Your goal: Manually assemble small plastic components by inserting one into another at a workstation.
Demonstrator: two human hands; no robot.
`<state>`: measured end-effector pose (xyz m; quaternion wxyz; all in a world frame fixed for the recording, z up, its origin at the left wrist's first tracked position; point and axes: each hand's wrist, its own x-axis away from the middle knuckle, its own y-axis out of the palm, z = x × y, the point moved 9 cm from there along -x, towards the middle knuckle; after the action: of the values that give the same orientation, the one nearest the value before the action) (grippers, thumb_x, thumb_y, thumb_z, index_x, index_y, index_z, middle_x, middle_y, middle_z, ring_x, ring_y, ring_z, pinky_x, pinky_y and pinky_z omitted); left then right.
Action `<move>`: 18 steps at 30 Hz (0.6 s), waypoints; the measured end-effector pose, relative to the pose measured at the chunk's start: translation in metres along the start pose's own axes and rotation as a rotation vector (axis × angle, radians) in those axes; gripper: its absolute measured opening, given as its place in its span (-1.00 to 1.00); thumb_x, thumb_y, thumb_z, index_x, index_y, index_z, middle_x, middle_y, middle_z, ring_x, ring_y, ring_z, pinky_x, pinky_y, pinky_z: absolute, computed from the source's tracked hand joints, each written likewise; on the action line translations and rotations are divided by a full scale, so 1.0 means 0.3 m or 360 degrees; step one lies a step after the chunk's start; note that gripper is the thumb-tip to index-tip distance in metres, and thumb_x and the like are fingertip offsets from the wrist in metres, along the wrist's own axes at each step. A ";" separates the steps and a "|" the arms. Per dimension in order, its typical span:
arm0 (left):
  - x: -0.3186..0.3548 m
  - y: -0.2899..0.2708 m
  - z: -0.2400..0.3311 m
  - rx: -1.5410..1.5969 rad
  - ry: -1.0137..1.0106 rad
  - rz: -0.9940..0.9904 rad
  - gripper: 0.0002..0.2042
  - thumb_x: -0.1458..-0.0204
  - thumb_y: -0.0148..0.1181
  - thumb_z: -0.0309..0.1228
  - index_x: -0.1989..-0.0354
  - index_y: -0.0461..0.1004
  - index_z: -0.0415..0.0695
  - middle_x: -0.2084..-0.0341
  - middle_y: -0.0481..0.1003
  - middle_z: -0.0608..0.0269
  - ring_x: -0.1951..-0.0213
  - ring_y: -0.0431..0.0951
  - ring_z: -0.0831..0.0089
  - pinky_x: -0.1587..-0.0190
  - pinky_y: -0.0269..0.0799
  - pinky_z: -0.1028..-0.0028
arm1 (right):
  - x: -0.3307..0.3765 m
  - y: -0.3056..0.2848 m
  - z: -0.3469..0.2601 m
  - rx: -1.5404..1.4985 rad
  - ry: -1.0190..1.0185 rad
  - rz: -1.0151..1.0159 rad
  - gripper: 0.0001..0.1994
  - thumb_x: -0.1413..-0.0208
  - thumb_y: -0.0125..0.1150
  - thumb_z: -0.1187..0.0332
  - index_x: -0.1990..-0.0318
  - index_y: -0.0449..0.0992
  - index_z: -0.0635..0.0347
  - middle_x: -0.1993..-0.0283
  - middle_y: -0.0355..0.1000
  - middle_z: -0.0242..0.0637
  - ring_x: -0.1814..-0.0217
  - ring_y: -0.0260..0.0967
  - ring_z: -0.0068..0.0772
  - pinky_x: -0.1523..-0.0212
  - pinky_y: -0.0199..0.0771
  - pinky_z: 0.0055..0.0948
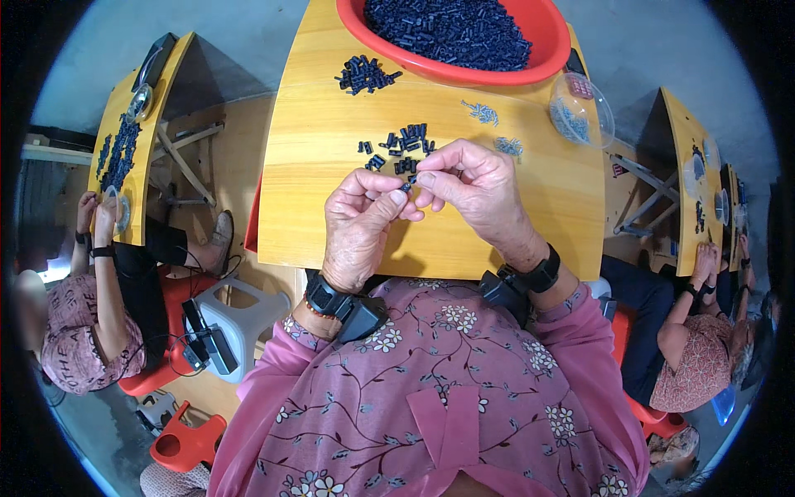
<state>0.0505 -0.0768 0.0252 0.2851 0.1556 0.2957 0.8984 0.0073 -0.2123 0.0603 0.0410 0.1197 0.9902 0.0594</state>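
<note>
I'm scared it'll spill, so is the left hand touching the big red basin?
Apart. The head view shows yellow table and dark pieces between the left hand and the red basin.

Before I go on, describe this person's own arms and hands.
The fingers are ungloved. Each wrist wears a black strap with a boxy black device; the left one also has a thin reddish bracelet. The sleeves are pink, patterned near the ends.

And there's the basin [548, 41] at the far edge of the table [306, 199], parts pile [364, 74] toward the far left corner! Cup [600, 112] by the right edge, pin heaps [508, 147] left of it.
</note>
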 end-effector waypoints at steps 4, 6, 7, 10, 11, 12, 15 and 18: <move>0.000 0.007 0.005 0.0001 -0.0011 0.0000 -0.93 -0.13 0.11 -0.65 0.24 0.44 -0.25 0.38 0.55 0.13 0.36 0.62 0.37 0.23 0.61 0.40 | -0.003 0.005 -0.010 0.0038 0.0012 -0.0018 -0.95 -0.12 0.21 0.56 0.29 0.50 0.36 0.41 0.50 -0.32 0.44 0.50 -0.60 0.42 0.53 -0.62; 0.000 0.011 0.008 0.0008 -0.0005 -0.0004 -0.93 -0.13 0.12 -0.65 0.25 0.44 -0.25 0.38 0.55 0.12 0.36 0.62 0.37 0.24 0.61 0.40 | -0.005 0.010 -0.006 -0.0007 0.0039 -0.0035 -0.96 -0.13 0.21 0.56 0.31 0.50 0.37 0.42 0.50 -0.33 0.44 0.50 -0.60 0.41 0.53 -0.62; 0.000 0.011 0.010 0.0014 0.0001 -0.0009 -0.93 -0.13 0.12 -0.65 0.25 0.44 -0.25 0.39 0.56 0.11 0.36 0.63 0.37 0.24 0.61 0.41 | -0.005 0.012 -0.007 -0.0005 0.0040 -0.0038 -0.96 -0.13 0.21 0.56 0.31 0.50 0.37 0.42 0.50 -0.33 0.44 0.50 -0.60 0.41 0.53 -0.62; -0.001 -0.003 0.005 0.0008 0.0021 -0.0013 -0.93 -0.13 0.12 -0.65 0.25 0.44 -0.26 0.39 0.56 0.10 0.36 0.63 0.37 0.25 0.61 0.41 | -0.009 0.019 -0.011 0.0020 0.0071 -0.0048 -0.96 -0.13 0.20 0.56 0.32 0.49 0.37 0.42 0.49 -0.34 0.44 0.50 -0.61 0.42 0.53 -0.62; -0.002 -0.004 0.007 0.0009 0.0024 -0.0009 -0.93 -0.13 0.12 -0.65 0.25 0.44 -0.26 0.39 0.56 0.10 0.36 0.63 0.37 0.25 0.61 0.41 | -0.010 0.021 -0.012 0.0035 0.0084 -0.0056 -0.96 -0.13 0.20 0.56 0.32 0.49 0.37 0.42 0.49 -0.34 0.44 0.49 -0.61 0.42 0.53 -0.62; -0.003 -0.005 0.005 0.0002 0.0015 0.0001 -0.93 -0.12 0.13 -0.65 0.25 0.44 -0.26 0.39 0.56 0.11 0.37 0.62 0.37 0.25 0.61 0.41 | -0.010 0.022 -0.012 0.0052 0.0098 -0.0061 -0.96 -0.13 0.20 0.56 0.33 0.49 0.36 0.42 0.49 -0.34 0.44 0.49 -0.61 0.42 0.53 -0.62; -0.003 -0.009 0.003 -0.0001 0.0006 0.0012 -0.93 -0.11 0.14 -0.65 0.25 0.44 -0.26 0.40 0.55 0.12 0.39 0.62 0.38 0.25 0.61 0.41 | -0.012 0.023 -0.010 0.0085 0.0086 -0.0064 -0.96 -0.13 0.19 0.56 0.33 0.49 0.36 0.43 0.49 -0.35 0.44 0.49 -0.62 0.42 0.53 -0.62; -0.003 -0.014 0.001 -0.0006 0.0005 0.0028 -0.93 -0.11 0.14 -0.66 0.26 0.44 -0.27 0.40 0.55 0.13 0.40 0.62 0.39 0.25 0.61 0.41 | -0.014 0.025 -0.009 0.0109 0.0095 -0.0075 -0.97 -0.13 0.18 0.56 0.34 0.49 0.35 0.44 0.49 -0.36 0.44 0.49 -0.63 0.42 0.53 -0.63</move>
<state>0.0532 -0.0745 0.0228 0.2771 0.1561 0.2931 0.9016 0.0129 -0.2064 0.0642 0.0086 0.0958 0.9950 0.0280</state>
